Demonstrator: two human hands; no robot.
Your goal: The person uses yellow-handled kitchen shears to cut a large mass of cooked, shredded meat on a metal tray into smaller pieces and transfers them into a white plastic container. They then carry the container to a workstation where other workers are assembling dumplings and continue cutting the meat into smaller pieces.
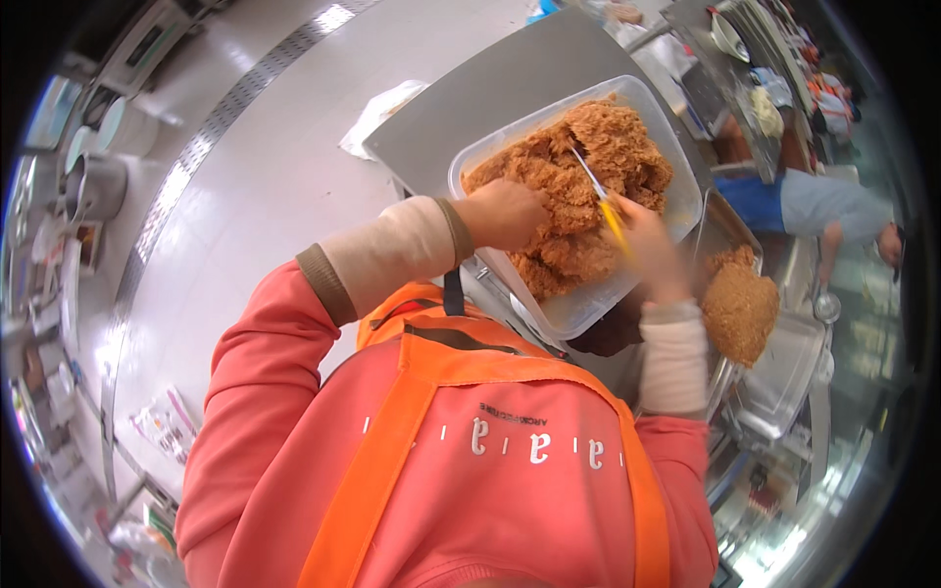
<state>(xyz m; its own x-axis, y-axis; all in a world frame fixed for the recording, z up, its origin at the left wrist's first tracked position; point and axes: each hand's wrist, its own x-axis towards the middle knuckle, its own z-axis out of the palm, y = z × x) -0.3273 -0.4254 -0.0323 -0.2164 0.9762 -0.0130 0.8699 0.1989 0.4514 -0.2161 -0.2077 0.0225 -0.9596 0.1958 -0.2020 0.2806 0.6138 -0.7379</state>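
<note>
A translucent plastic tub (581, 327) holds a heap of golden-brown breaded food (617, 140), apparently fried cutlets. My left hand (511, 213) is curled into the heap at its left side, gripping some of it, with the fingertips hidden. In my right hand (650, 246), which is motion-blurred, is a yellow-handled knife (612, 217). Its thin blade points away from me, with the tip among the pieces near the heap's middle. Right of the tub, a large breaded piece (742, 309) lies over a metal tray (724, 213).
The tub stands on a grey metal table (485, 95). A clear, shallow container (783, 375) is at the right. A person in a light shirt (831, 198) is by the right-hand counters. Metal pots (99, 187) stand far left, past a floor drain grate (195, 140).
</note>
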